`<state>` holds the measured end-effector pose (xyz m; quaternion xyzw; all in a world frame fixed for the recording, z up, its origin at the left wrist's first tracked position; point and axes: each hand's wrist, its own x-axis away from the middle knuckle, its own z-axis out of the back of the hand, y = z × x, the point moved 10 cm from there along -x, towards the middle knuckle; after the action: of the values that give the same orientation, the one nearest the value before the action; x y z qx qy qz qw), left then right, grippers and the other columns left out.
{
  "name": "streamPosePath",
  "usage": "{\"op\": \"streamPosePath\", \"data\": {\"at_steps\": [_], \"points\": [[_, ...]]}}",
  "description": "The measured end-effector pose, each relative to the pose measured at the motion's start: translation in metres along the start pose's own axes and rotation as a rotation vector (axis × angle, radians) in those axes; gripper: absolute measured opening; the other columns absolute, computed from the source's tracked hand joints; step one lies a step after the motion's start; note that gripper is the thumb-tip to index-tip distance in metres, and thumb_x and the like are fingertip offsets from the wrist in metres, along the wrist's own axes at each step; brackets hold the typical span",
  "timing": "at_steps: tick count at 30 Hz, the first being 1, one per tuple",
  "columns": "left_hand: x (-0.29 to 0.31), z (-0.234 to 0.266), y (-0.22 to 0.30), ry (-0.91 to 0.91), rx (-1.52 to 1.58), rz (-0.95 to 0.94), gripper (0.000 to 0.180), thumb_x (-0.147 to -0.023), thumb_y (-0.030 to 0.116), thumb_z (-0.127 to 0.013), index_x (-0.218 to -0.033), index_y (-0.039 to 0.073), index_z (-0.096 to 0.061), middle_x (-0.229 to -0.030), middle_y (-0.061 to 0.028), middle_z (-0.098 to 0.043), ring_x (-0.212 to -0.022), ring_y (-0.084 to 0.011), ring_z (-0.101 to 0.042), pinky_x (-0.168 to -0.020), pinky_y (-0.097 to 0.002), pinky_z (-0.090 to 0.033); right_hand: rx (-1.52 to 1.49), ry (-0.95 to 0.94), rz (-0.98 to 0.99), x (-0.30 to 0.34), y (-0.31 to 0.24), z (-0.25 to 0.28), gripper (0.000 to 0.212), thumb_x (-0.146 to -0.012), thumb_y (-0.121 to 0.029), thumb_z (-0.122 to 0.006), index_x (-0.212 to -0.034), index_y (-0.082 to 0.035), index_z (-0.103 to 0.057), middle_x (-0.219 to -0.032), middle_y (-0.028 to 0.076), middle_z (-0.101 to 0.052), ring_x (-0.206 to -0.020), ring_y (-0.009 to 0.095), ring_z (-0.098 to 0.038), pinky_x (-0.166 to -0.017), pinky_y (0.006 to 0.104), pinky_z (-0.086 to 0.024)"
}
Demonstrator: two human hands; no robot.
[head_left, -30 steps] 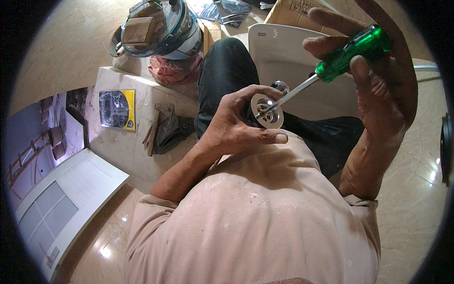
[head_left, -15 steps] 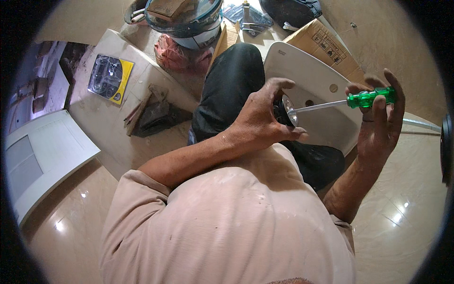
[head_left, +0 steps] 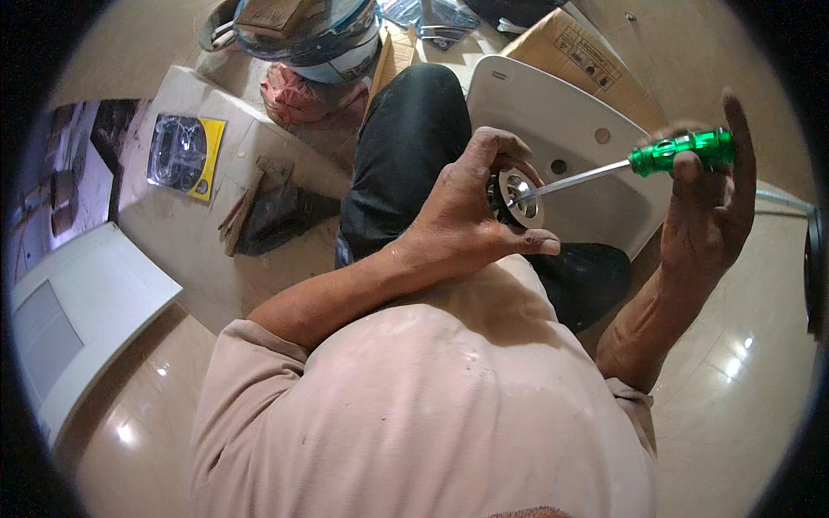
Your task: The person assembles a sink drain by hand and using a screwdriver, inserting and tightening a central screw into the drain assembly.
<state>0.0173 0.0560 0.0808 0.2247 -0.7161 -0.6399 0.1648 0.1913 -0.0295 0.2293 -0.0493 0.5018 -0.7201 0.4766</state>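
Note:
My left hand [head_left: 471, 194] is closed around a round drain fitting [head_left: 523, 197] with a shiny metal face and a dark body. Its metal face is turned toward my right side. In my right hand [head_left: 704, 203] is a screwdriver [head_left: 680, 153] with a clear green handle, gripped between thumb and fingers while one finger points up. The shaft runs left to the fitting, and its tip overlaps the metal face; whether it sits in a screw I cannot tell. Behind the tool, a white basin [head_left: 570, 112] with round holes lies beside my knees.
A cardboard box [head_left: 587, 60] lies behind the basin. At the back left stands a bucket [head_left: 311, 43] beside a reddish bag [head_left: 311, 95]. A yellow-edged blister pack [head_left: 186, 155] and a dusty dark tool [head_left: 281, 216] lie on a pale slab, with a white panel [head_left: 95, 302] at far left.
The fitting's metal face has turned more into view. The screwdriver handle has risen slightly, and its tip has shifted on the face. My view has moved a little.

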Motion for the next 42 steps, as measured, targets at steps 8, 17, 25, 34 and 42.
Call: {"op": "streamPosePath", "data": {"at_steps": [8,17,25,34,42], "points": [[0.004,-0.001,-0.003,-0.026,0.101,0.062,0.095,-0.064,0.033,-0.102,-0.133,0.006,-0.043,-0.113,-0.0113,-0.063,-0.11,-0.0201,-0.065,-0.099,-0.0344,-0.056,-0.221,-0.17,0.146,-0.011,-0.026,-0.022,0.053,-0.099,-0.014,-0.068,-0.147,0.001,-0.05,-0.112,0.022,-0.068,-0.103,0.031,-0.072,-0.089,0.0497,-0.062],[0.007,0.001,-0.002,-0.054,0.112,0.084,0.098,-0.064,0.031,-0.101,-0.137,0.006,-0.041,-0.121,-0.0123,-0.06,-0.117,-0.0218,-0.062,-0.101,-0.0363,-0.053,-0.405,-0.11,0.036,-0.016,-0.034,-0.026,0.056,-0.095,-0.016,-0.072,-0.144,0.003,-0.051,-0.108,0.019,-0.068,-0.099,0.029,-0.073,-0.085,0.0448,-0.062],[0.008,-0.003,-0.003,-0.054,0.143,0.129,0.099,-0.062,0.036,-0.102,-0.134,0.005,-0.041,-0.119,-0.0129,-0.058,-0.117,-0.0224,-0.061,-0.102,-0.0373,-0.054,-0.407,-0.155,0.016,-0.002,-0.014,-0.015,0.053,-0.1,-0.015,-0.066,-0.148,0.001,-0.049,-0.115,0.021,-0.071,-0.101,0.031,-0.074,-0.086,0.046,-0.062],[0.008,0.003,0.0,-0.072,0.021,0.173,0.087,-0.062,0.033,-0.103,-0.123,0.003,-0.049,-0.11,-0.0118,-0.067,-0.108,-0.0198,-0.067,-0.098,-0.035,-0.056,-0.478,-0.079,-0.058,-0.009,-0.033,-0.028,0.061,-0.097,-0.02,-0.069,-0.149,0.0,-0.045,-0.113,0.019,-0.068,-0.1,0.029,-0.073,-0.089,0.04,-0.06],[0.004,0.013,-0.019,-0.086,0.516,0.436,0.066,-0.079,0.021,-0.092,-0.132,-0.004,-0.062,-0.111,-0.0137,-0.072,-0.1,-0.0179,-0.07,-0.092,-0.0309,-0.059,-0.307,0.03,-0.031,-0.017,-0.036,-0.029,0.054,-0.088,0.004,-0.076,-0.138,-0.005,-0.057,-0.101,0.004,-0.066,-0.097,0.016,-0.069,-0.087,0.0331,-0.06]]}}
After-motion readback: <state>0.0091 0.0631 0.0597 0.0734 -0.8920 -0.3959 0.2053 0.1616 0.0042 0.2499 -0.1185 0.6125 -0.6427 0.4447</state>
